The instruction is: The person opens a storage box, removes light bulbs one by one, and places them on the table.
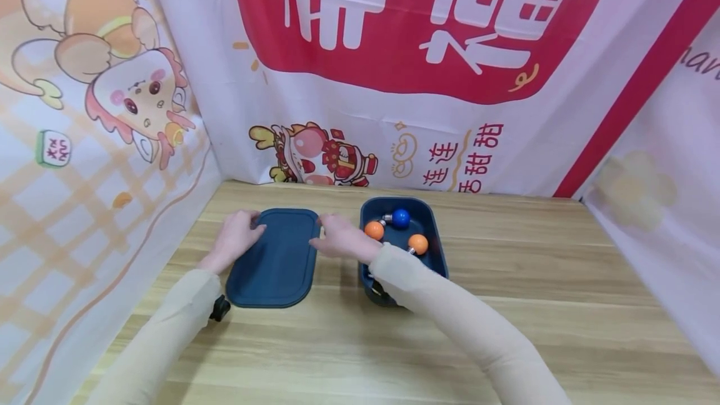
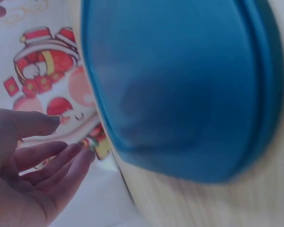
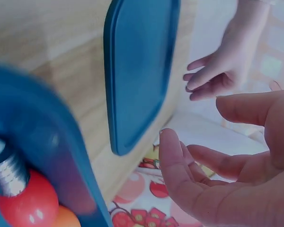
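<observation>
A dark blue rounded lid [image 1: 275,261] lies flat on the wooden table, to the left of a matching box. My left hand [image 1: 236,236] hovers at the lid's upper left edge, its fingers loosely bent around air. Opposite it, my right hand [image 1: 342,237] is by the upper right edge, thumb and fingers apart and nothing between them. In the right wrist view a gap shows between the right hand [image 3: 227,165] and the lid. The open box [image 1: 437,249] contains a blue bulb [image 1: 401,218], orange bulbs [image 1: 374,230] and a red bulb [image 3: 31,201]; my right forearm covers its front part.
Printed cloth [image 1: 405,136] hangs behind the table's back edge. More cloth walls [image 1: 112,217] border the left and right sides. Wood tabletop [image 1: 523,255] extends to the right of the box. A black wrist camera [image 1: 220,309] is beside the lid's lower left corner.
</observation>
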Motion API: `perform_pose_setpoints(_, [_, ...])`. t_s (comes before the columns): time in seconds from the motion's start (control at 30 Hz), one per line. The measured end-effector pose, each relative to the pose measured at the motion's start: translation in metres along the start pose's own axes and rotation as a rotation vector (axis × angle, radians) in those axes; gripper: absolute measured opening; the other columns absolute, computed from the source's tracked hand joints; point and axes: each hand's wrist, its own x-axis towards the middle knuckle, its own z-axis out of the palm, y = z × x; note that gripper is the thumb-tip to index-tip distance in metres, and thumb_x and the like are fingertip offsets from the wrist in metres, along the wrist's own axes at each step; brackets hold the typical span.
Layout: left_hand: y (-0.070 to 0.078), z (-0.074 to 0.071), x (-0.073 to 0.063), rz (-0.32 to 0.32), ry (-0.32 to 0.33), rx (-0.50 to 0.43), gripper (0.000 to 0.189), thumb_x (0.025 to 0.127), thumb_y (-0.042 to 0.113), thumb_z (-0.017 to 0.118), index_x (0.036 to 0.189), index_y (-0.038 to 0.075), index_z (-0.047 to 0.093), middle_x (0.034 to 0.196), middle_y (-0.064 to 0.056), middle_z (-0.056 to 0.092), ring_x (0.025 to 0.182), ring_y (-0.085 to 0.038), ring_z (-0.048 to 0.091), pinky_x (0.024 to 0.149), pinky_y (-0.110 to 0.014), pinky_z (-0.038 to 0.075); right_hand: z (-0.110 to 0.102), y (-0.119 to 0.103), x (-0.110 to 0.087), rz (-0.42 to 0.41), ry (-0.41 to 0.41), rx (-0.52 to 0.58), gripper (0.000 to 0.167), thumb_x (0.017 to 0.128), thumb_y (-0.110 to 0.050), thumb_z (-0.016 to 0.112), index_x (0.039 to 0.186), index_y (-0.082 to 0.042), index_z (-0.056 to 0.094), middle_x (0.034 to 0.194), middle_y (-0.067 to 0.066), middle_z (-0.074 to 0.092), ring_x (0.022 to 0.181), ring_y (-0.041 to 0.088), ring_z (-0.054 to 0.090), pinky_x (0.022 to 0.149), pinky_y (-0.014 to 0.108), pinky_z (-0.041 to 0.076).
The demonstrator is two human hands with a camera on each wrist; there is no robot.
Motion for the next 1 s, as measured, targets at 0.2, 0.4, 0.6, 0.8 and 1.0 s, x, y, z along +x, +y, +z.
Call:
perform_pose_setpoints(0.2, [0.025, 0.006, 0.001, 0.083, 0.056, -0.050, 0.037, 0.094, 0.017, 0.066, 0.118, -0.011, 0.067, 0.109, -0.030, 0.070, 0.096, -0.041, 0.069, 0.085, -0.053, 0.057, -0.019, 0.019, -0.013, -0.056, 0.079, 0.012, 0.039, 0.096, -0.027, 0.065, 0.126, -0.003, 0.063, 0.121, 0.017, 0.069, 0.106, 0.025, 0.066, 0.091, 0.036, 0.058])
perform_pose_setpoints(0.4, [0.051, 0.012, 0.000, 0.141, 0.058, -0.114, 0.039, 0.094, 0.024, 0.068, 0.119, -0.006, 0.068, 0.105, -0.025, 0.072, 0.086, -0.032, 0.066, 0.078, -0.047, 0.058, -0.032, 0.047, -0.028, -0.078, 0.146, 0.014, 0.034, 0.095, -0.024, 0.067, 0.122, -0.004, 0.066, 0.111, 0.013, 0.070, 0.095, 0.021, 0.064, 0.083, 0.032, 0.058])
perform_pose_setpoints(0.6, [0.074, 0.017, -0.004, 0.174, 0.014, -0.183, 0.042, 0.094, 0.029, 0.068, 0.124, 0.000, 0.067, 0.113, -0.020, 0.071, 0.091, -0.030, 0.067, 0.076, -0.041, 0.059, -0.043, 0.076, -0.042, -0.099, 0.178, 0.018, 0.033, 0.095, -0.020, 0.065, 0.121, 0.000, 0.066, 0.114, 0.016, 0.071, 0.100, 0.026, 0.067, 0.087, 0.037, 0.057])
perform_pose_setpoints(0.8, [0.094, 0.023, -0.008, 0.240, 0.003, -0.203, 0.042, 0.094, 0.029, 0.069, 0.124, 0.000, 0.068, 0.114, -0.018, 0.071, 0.096, -0.030, 0.069, 0.079, -0.042, 0.060, -0.052, 0.102, -0.054, -0.074, 0.206, 0.000, 0.031, 0.095, -0.022, 0.064, 0.118, -0.001, 0.067, 0.109, 0.014, 0.072, 0.094, 0.022, 0.067, 0.086, 0.037, 0.058])
perform_pose_setpoints(1.0, [0.110, 0.028, -0.014, 0.309, -0.009, -0.184, 0.046, 0.093, 0.031, 0.070, 0.127, 0.000, 0.066, 0.121, -0.018, 0.070, 0.101, -0.028, 0.069, 0.084, -0.044, 0.059, -0.055, 0.120, -0.060, -0.061, 0.209, 0.020, 0.031, 0.093, -0.021, 0.067, 0.114, 0.001, 0.067, 0.102, 0.014, 0.072, 0.089, 0.020, 0.067, 0.082, 0.035, 0.058])
